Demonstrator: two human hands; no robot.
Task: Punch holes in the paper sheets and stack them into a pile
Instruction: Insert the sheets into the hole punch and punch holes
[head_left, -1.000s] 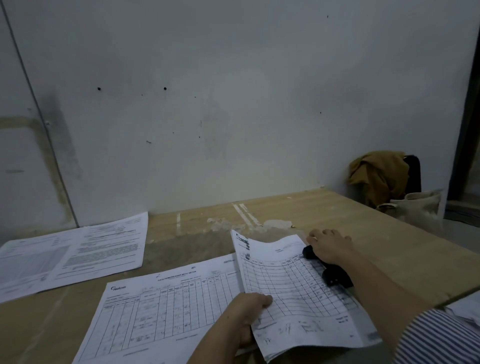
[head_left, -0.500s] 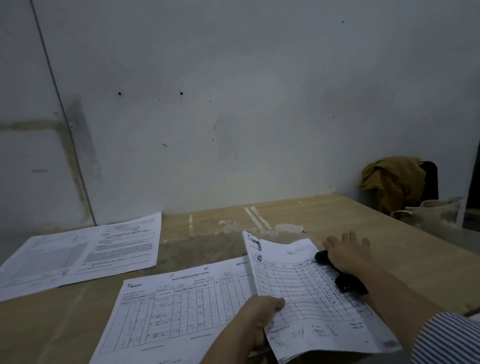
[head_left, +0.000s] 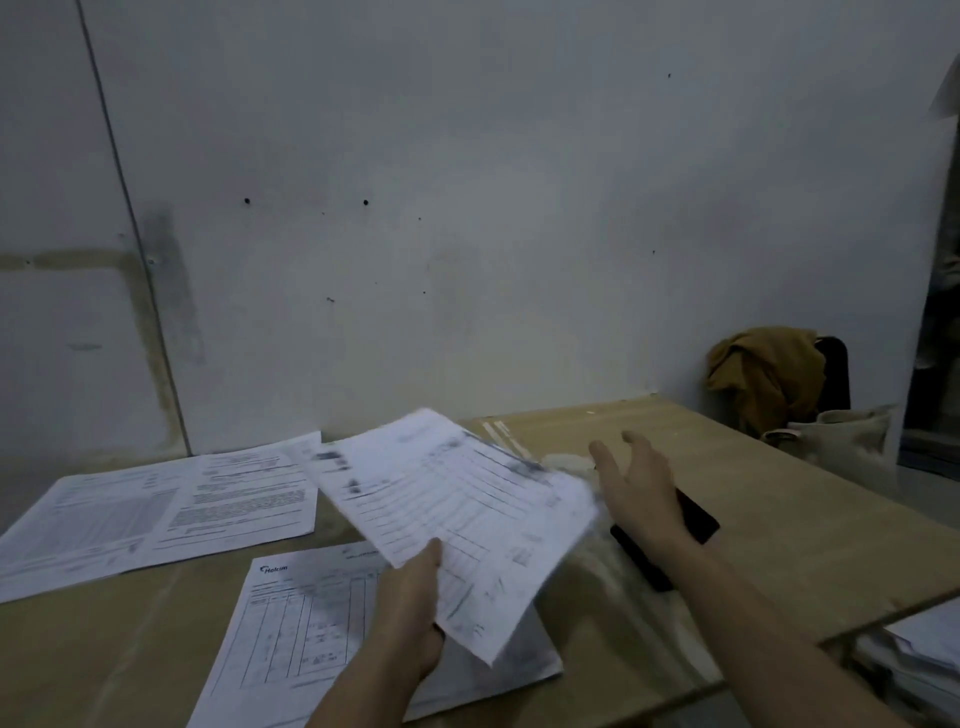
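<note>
My left hand (head_left: 410, 613) grips a printed sheet (head_left: 457, 519) by its near edge and holds it lifted and tilted above the table, blurred by motion. My right hand (head_left: 636, 493) hovers open, fingers spread, just above the black hole punch (head_left: 670, 535), which lies on the wooden table (head_left: 753, 519). Under the lifted sheet a form sheet with a table and logo (head_left: 296, 623) lies flat in front of me. Another sheet pile (head_left: 156, 509) lies at the far left of the table.
A grey wall rises right behind the table. At the right stand a chair with a mustard cloth (head_left: 763, 374) and a pale tote bag (head_left: 841, 436). More papers (head_left: 914, 660) are stacked at the lower right, below the table's edge.
My left hand has lifted the sheet out of the hole punch and swung it up and leftward. My right hand has come off the punch and opened.
</note>
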